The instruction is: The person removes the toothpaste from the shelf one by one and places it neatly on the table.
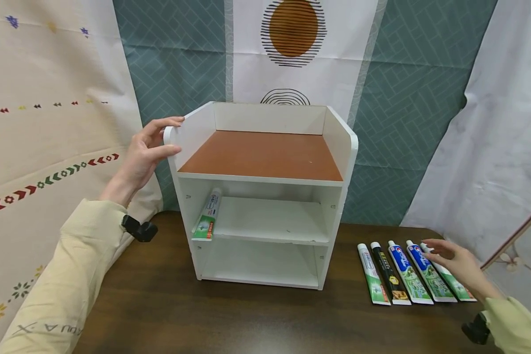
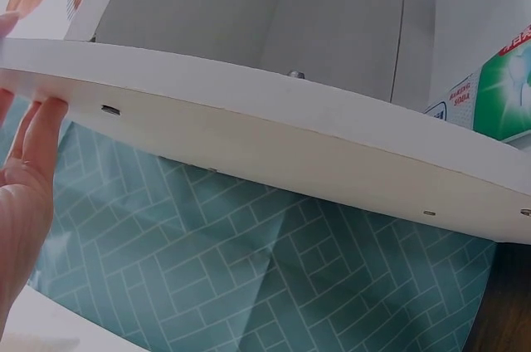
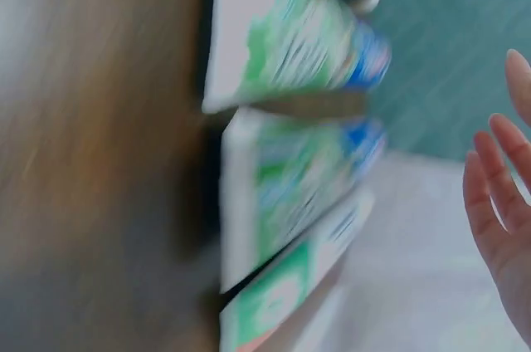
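My left hand [image 1: 142, 155] grips the left side panel of a small white shelf unit [image 1: 265, 282] near its top front corner. In the left wrist view, fingers lie against the panel's outer face. One toothpaste tube [image 1: 208, 215], white and green, rests on the middle shelf at the left, its flat end forward. My right hand [image 1: 457, 263] hovers over the rightmost green-and-white toothpaste tube [image 1: 453, 282], fingers bent slightly in the head view. The right wrist view shows that hand [image 3: 502, 186] apart from the blurred tubes, holding nothing.
Left of the rightmost tube lie two blue-capped tubes [image 1: 409, 273], a black tube [image 1: 390, 275] and another green-and-white tube [image 1: 373, 275], side by side on the dark wooden table [image 1: 256, 319]. Patterned cloths [image 1: 177, 59] hang behind. A thin brown rod [image 1: 513, 236] slants at the right.
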The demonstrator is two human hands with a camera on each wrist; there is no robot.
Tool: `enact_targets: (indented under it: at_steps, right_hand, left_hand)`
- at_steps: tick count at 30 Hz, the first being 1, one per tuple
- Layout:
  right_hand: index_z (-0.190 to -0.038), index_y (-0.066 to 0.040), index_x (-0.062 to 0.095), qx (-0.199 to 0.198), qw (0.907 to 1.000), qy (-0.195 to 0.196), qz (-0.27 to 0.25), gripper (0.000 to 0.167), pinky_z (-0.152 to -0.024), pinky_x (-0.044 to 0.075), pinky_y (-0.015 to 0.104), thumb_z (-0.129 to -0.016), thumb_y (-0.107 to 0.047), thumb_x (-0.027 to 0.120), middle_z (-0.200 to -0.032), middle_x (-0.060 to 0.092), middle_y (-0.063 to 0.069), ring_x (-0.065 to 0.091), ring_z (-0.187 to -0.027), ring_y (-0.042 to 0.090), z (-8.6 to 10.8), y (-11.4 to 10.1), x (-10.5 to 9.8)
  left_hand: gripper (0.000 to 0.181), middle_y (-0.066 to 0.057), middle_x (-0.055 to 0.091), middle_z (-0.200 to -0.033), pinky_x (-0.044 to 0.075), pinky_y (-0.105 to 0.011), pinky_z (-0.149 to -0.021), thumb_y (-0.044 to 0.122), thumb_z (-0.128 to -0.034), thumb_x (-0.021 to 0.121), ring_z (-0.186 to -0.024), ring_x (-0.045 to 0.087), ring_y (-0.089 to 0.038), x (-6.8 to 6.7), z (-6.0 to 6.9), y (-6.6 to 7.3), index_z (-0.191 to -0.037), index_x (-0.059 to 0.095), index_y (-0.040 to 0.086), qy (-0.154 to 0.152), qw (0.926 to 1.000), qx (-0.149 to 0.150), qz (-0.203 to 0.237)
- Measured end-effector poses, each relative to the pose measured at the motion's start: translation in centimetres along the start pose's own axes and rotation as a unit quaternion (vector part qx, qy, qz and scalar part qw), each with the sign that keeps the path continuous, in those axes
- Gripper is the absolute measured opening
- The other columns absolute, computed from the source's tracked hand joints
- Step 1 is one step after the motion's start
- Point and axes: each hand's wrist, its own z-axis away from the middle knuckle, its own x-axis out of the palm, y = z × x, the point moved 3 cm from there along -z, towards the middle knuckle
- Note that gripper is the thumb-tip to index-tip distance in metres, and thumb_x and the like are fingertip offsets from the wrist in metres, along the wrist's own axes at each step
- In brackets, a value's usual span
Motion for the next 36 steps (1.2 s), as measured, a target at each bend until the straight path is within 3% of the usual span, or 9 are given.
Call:
enact_targets:
  at_steps: [6,10,14,19,22,26,32,36]
  right_hand:
    - [-0.109,-0.004,0.06,-0.085,0.9959,0.03,-0.005,0.029,-0.064,0.043,0.016,-0.081,-0.01,0.068,-0.095,0.062,0.001,0.054,-0.083,0.001,-1.6,-3.7,1.4]
    - [-0.103,-0.007,0.063,-0.097,0.9945,0.037,-0.014,0.021,-0.067,0.041,0.014,-0.082,-0.01,0.067,-0.092,0.063,0.0,0.054,-0.083,0.001,-1.8,-5.5,2.2]
    - [-0.1,-0.009,0.063,-0.095,0.9944,0.036,-0.029,0.016,-0.064,0.045,0.017,-0.085,-0.014,0.064,-0.091,0.063,0.002,0.057,-0.077,0.004,-1.9,-8.8,3.3]
    - [-0.098,-0.013,0.064,-0.132,0.9888,0.038,-0.058,0.013,-0.06,0.048,0.022,-0.085,-0.012,0.063,-0.089,0.063,0.0,0.06,-0.069,0.008,-2.0,-12.8,4.9]
    - [-0.094,-0.017,0.064,-0.195,0.9788,0.048,-0.041,0.017,-0.058,0.046,0.02,-0.081,-0.007,0.067,-0.086,0.062,-0.006,0.057,-0.069,0.007,-1.9,-14.8,5.9]
    - [-0.092,-0.018,0.064,-0.278,0.9587,0.048,-0.034,0.027,-0.053,0.045,0.018,-0.074,0.001,0.071,-0.085,0.061,-0.009,0.056,-0.069,0.006,-1.7,-17.3,7.1]
    - [-0.092,-0.015,0.065,-0.328,0.9419,0.018,-0.07,0.023,-0.054,0.047,0.019,-0.076,0.0,0.07,-0.085,0.064,-0.005,0.058,-0.07,0.005,-1.9,-20.3,8.3]
    - [-0.093,-0.009,0.066,-0.37,0.9254,-0.007,-0.08,0.022,-0.058,0.047,0.018,-0.075,0.003,0.07,-0.087,0.064,-0.004,0.059,-0.074,0.005,-2.2,-22.6,9.3]
  left_hand:
    - [0.04,-0.013,0.036,-0.136,0.044,-0.028,-0.077,-0.014,-0.0799,0.056,-0.115,0.036,-0.03,0.0,0.1,0.0,-0.115,0.057,0.005,-0.001,1.0,0.001,0.002]
    - [0.039,-0.013,0.036,-0.136,0.045,-0.029,-0.076,-0.014,-0.0797,0.056,-0.114,0.035,-0.03,0.0,0.1,-0.1,-0.114,0.057,0.005,-0.002,1.0,0.003,0.002]
    - [0.039,-0.013,0.037,-0.135,0.045,-0.029,-0.076,-0.013,-0.0795,0.056,-0.113,0.036,-0.03,-0.1,-0.1,0.0,-0.114,0.057,0.004,-0.001,1.0,0.007,0.003]
    - [0.039,-0.013,0.038,-0.134,0.046,-0.029,-0.076,-0.013,-0.0792,0.057,-0.113,0.036,-0.03,-0.1,-0.1,0.0,-0.114,0.058,0.004,0.003,1.0,0.005,0.001]
    - [0.039,-0.013,0.038,-0.134,0.045,-0.029,-0.076,-0.013,-0.0791,0.057,-0.114,0.036,-0.03,-0.1,0.0,-0.1,-0.114,0.058,0.004,0.005,1.0,0.001,0.001]
    - [0.039,-0.012,0.038,-0.135,0.045,-0.029,-0.076,-0.013,-0.0794,0.057,-0.114,0.036,-0.03,0.0,0.0,-0.2,-0.114,0.058,0.005,0.005,1.0,-0.001,-0.003]
    - [0.039,-0.012,0.038,-0.135,0.044,-0.03,-0.077,-0.011,-0.0797,0.058,-0.114,0.036,-0.031,0.0,-0.1,-0.3,-0.115,0.058,0.006,0.009,0.9999,0.004,-0.005]
    - [0.039,-0.011,0.038,-0.135,0.043,-0.031,-0.078,-0.009,-0.0798,0.058,-0.115,0.035,-0.03,0.0,-0.1,-0.4,-0.115,0.058,0.007,0.018,0.9998,0.004,-0.011]
